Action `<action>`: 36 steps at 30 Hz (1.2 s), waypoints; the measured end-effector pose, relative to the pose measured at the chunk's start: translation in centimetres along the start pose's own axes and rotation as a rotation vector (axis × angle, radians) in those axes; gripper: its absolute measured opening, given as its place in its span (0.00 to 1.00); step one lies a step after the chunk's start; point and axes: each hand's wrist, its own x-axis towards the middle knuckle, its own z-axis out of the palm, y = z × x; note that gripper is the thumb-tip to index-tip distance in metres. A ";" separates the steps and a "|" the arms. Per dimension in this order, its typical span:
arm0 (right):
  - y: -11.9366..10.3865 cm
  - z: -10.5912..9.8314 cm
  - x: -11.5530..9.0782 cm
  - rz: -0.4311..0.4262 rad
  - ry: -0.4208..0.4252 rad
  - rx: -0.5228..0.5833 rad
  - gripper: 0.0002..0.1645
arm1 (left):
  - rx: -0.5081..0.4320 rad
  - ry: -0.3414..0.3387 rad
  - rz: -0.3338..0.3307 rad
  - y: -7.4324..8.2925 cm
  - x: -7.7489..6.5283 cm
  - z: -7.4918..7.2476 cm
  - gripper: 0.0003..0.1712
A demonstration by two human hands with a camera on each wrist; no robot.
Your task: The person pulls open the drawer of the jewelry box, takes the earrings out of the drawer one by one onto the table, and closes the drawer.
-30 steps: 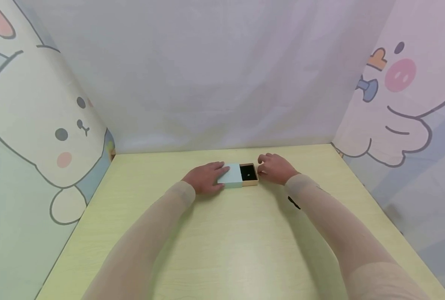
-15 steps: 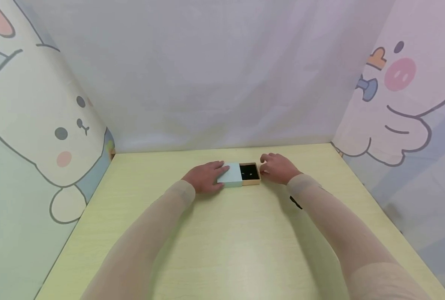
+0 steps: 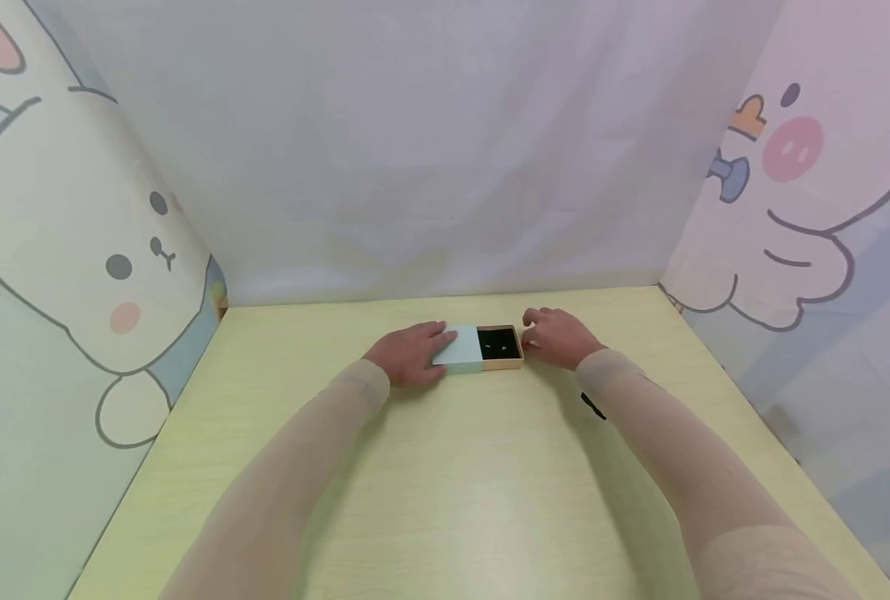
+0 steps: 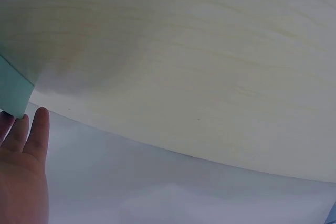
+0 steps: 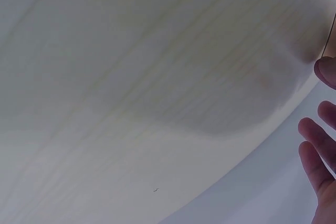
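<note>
A small jewelry box lies on the table, its pale blue sleeve (image 3: 460, 346) at left and its tan drawer (image 3: 502, 364) sticking out to the right. Two tiny shiny pieces (image 3: 503, 347) show on the drawer's black lining. My left hand (image 3: 409, 354) grips the sleeve, thumb along the near side and a finger across the top; in the left wrist view its fingertips reach the sleeve's corner (image 4: 14, 90). At the drawer's right end, my right hand (image 3: 559, 337) pinches the edge, with the other fingers bent and raised off it. Its thumb (image 5: 326, 71) meets that edge in the right wrist view.
The pale wood table (image 3: 445, 475) runs back to a white cloth wall (image 3: 445, 167). Cloth side walls with a cartoon rabbit (image 3: 62, 225) at left and a cartoon figure (image 3: 812, 192) at right enclose it. A black strip (image 3: 592, 406) hangs by the right sleeve.
The drawer has slid a little farther right out of the sleeve along with my right hand, uncovering a second shiny piece. My left hand keeps its place on the sleeve.
</note>
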 end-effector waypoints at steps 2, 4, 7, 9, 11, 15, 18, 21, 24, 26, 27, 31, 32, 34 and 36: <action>0.1 0.1 -0.1 -0.006 0.006 -0.004 0.05 | 0.005 -0.003 -0.003 0.0 0.0 0.0 0.45; 0.1 0.1 -0.2 -0.010 0.014 -0.005 0.05 | 0.007 -0.007 -0.004 0.0 0.0 -0.1 0.45; 0.0 0.1 -0.2 -0.010 0.018 -0.004 0.04 | 0.011 -0.008 -0.004 0.1 0.0 -0.2 0.45; 0.0 0.2 -0.2 -0.007 0.016 -0.005 0.04 | 0.013 -0.005 -0.001 0.2 -0.1 -0.3 0.45; 0.0 0.3 -0.3 -0.003 0.013 -0.009 0.04 | 0.017 -0.002 -0.001 0.3 -0.2 -0.4 0.45; 0.1 0.2 -0.3 0.008 -0.003 -0.007 0.03 | 0.015 0.005 0.000 0.5 -0.5 -0.7 0.44; 0.0 -0.2 -0.4 0.039 -0.027 0.026 0.03 | 0.007 0.006 -0.001 0.7 -0.7 -0.8 0.44; -0.1 -0.9 -0.4 0.086 -0.051 0.069 0.05 | 0.008 0.001 -0.004 0.7 -0.8 -0.9 0.44; -0.2 -1.5 -0.4 0.127 -0.061 0.110 0.07 | 0.004 -0.003 -0.006 0.6 -0.7 -0.7 0.44; -0.5 -1.9 -0.2 0.152 -0.070 0.138 0.09 | 0.005 -0.001 -0.006 0.6 -0.7 -0.7 0.44; -0.6 -2.1 0.0 0.163 -0.075 0.150 0.10 | 0.004 0.000 -0.006 0.5 -0.7 -0.7 0.44; -1.1 -2.6 0.6 0.181 -0.082 0.186 0.12 | 0.002 0.011 -0.004 0.6 -0.8 -0.8 0.44; -1.2 -2.7 0.7 0.175 -0.080 0.189 0.11 | 0.001 0.011 -0.004 0.7 -0.8 -0.8 0.44; -1.3 -2.6 1.0 0.167 -0.085 0.198 0.11 | 0.000 0.011 -0.004 0.7 -0.8 -0.9 0.44; -1.5 -2.5 1.3 0.160 -0.097 0.207 0.10 | -0.002 0.009 -0.006 0.7 -0.8 -0.9 0.44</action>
